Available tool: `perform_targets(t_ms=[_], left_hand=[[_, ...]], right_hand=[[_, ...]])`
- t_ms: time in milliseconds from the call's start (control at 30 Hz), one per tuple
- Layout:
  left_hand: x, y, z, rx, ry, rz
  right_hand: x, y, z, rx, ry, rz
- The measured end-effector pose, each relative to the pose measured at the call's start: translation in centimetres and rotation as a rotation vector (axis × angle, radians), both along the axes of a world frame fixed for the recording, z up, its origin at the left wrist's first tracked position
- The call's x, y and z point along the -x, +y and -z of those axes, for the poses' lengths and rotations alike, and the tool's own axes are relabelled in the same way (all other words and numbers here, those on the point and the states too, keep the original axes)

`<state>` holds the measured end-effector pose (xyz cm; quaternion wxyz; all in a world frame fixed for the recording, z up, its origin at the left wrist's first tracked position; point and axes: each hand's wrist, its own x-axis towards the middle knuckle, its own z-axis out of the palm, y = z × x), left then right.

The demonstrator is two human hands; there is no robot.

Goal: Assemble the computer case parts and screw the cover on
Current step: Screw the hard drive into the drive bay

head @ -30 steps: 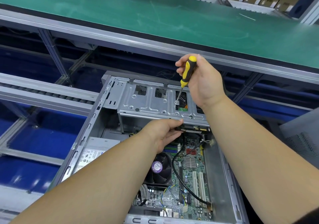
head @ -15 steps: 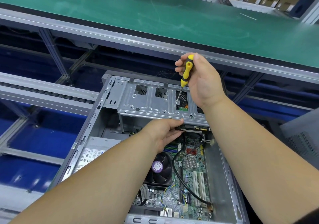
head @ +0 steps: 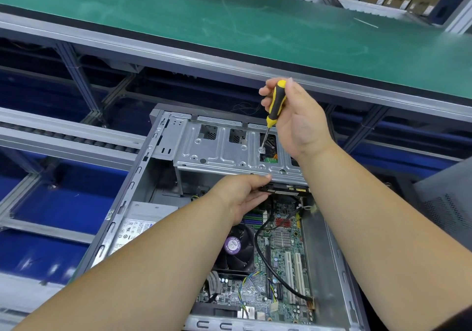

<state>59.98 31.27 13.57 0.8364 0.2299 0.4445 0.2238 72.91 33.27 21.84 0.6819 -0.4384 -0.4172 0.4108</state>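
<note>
The computer case [head: 229, 228] lies open in front of the green table [head: 229, 24]; it looks heavy and stiff with thin metal edges, so I would hold it by its frame, never by the fragile board inside. The right hand [head: 298, 118] grips the yellow screwdriver [head: 274, 106], tip on a screw [head: 261, 149] in the drive cage [head: 229, 149], while the left hand [head: 240, 195] holds a dark part under the cage. Since a moment ago the screwdriver has only turned a little.

The computer case [head: 132, 198] is showing matt grey painted metal, while its drive cage [head: 224, 152] is gleaming as bare stamped sheet metal. The screwdriver [head: 275, 103] is wearing a smooth yellow and black plastic handle. The bench mat [head: 229, 19] is looking matt, scuffed green.
</note>
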Motion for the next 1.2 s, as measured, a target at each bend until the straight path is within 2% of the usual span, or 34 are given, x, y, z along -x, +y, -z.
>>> perform_targets(t_ms=[333, 733, 933, 1067, 1200], left_hand=[[0.0, -0.1, -0.1, -0.005, 0.009, -0.004], [0.1, -0.1, -0.1, -0.015, -0.005, 0.007], [0.1, -0.2, -0.2, -0.011, -0.006, 0.01], [0.1, -0.2, -0.3, -0.011, -0.001, 0.013], [0.1, -0.2, -0.3, -0.015, 0.006, 0.011]], right_hand=[[0.1, -0.2, -1.1, 0.052, -0.006, 0.011], [-0.5, -0.3, -2.6, 0.13, -0.327, 0.203], [-0.8, -0.4, -3.2, 0.237, -0.695, 0.234], [-1.1, -0.9, -3.7, 0.265, -0.682, 0.118], [-1.3, -1.3, -3.9, 0.263, -0.693, 0.096]])
